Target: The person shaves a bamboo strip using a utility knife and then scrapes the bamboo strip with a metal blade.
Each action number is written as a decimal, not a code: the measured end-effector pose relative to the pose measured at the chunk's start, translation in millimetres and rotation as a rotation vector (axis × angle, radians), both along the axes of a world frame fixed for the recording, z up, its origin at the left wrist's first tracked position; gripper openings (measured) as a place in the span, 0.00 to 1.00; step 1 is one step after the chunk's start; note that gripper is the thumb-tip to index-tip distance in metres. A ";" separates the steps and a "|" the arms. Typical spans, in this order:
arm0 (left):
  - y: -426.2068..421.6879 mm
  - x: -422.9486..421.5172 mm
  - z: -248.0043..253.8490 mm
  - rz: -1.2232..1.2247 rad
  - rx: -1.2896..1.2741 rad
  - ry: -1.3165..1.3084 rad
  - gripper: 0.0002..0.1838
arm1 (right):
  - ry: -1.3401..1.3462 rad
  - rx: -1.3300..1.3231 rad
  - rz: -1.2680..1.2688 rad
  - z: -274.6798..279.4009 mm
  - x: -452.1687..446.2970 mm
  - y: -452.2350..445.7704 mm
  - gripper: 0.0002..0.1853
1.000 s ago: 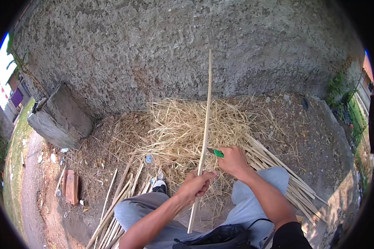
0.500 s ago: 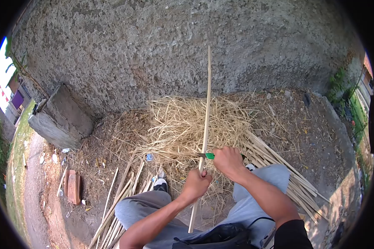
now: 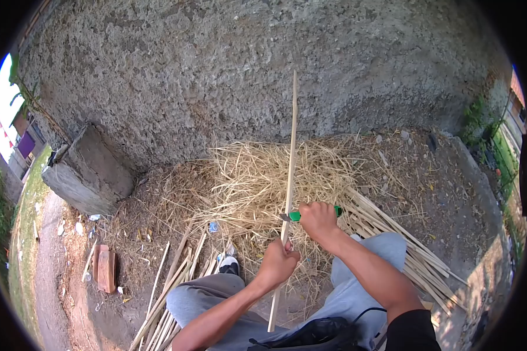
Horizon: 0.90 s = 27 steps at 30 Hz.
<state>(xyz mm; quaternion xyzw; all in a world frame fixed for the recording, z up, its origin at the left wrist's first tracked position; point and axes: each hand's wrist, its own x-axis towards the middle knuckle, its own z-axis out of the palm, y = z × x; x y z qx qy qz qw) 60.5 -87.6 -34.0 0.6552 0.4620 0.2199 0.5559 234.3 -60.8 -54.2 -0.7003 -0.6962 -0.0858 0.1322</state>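
A person (image 3: 366, 268) wears a short black sleeve (image 3: 413, 330) ending near the right elbow, and loose, creased trousers (image 3: 386, 250) in pale blue-grey, greyer along the left shin. Soft black material (image 3: 319, 332) bunches at the lap. A black-and-white shoe (image 3: 229, 267) shows at the left foot; the left hand (image 3: 278, 263) and right hand (image 3: 318, 219) are bare.

A: What closes off the rear?
B: A rough grey wall (image 3: 205, 70), pitted across its face, with a squared block (image 3: 93, 169) near its foot at left.
A: And underfoot?
B: Bare, littered earth (image 3: 445, 196); a pale path (image 3: 50, 281) and a strip of grass (image 3: 24, 225) run along the left margin.
A: And the light?
B: Daylight (the setting is outdoors): bright sky (image 3: 0, 96) at far left, dappled sunlight (image 3: 490, 260) on the earth at lower right.
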 end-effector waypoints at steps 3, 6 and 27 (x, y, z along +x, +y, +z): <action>2.3 -3.5 -4.2 0.001 0.067 0.031 0.09 | 0.014 -0.023 -0.008 1.2 -1.1 6.9 0.05; 4.0 -8.2 -2.6 0.017 0.046 -0.005 0.10 | 0.075 0.023 -0.028 -5.0 -5.0 15.0 0.06; 12.3 -12.0 -1.9 -0.054 0.075 0.126 0.12 | 0.045 -0.011 -0.270 26.4 72.8 159.6 0.10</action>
